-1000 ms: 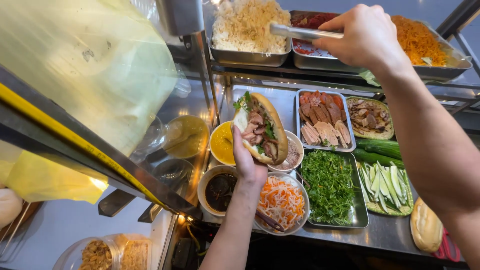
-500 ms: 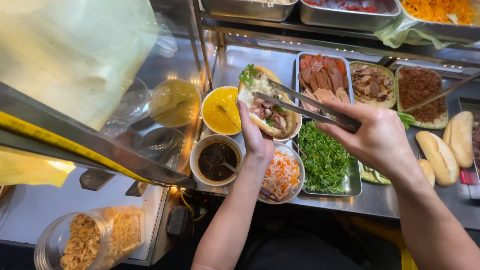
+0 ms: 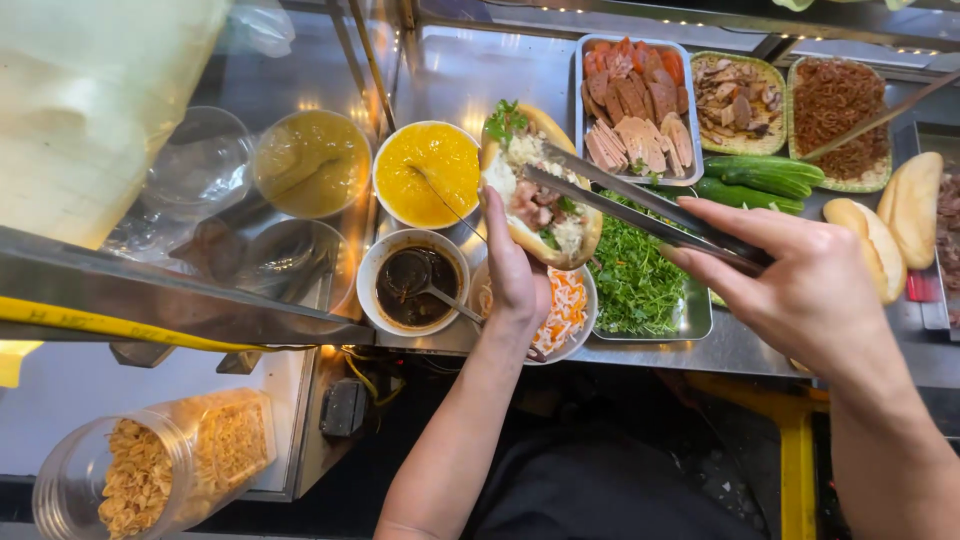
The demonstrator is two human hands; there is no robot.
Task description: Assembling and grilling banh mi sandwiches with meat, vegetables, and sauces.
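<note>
1. The left hand (image 3: 515,285) is cradling the split baguette sandwich (image 3: 540,185) from below, cut side up, keeping the filling in.
2. The right hand (image 3: 800,290) is pinching metal tongs (image 3: 640,205) closed, tips resting in the filling.
3. A herb tray (image 3: 640,285) is lying under both grips, catching spills.

Both forearms bare — no sleeves, rings or watch on left hand (image 3: 515,280) or right hand (image 3: 800,290); dark clothing below.

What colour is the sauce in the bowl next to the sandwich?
The sauce is bright yellow-orange, seen in the head view.
</note>
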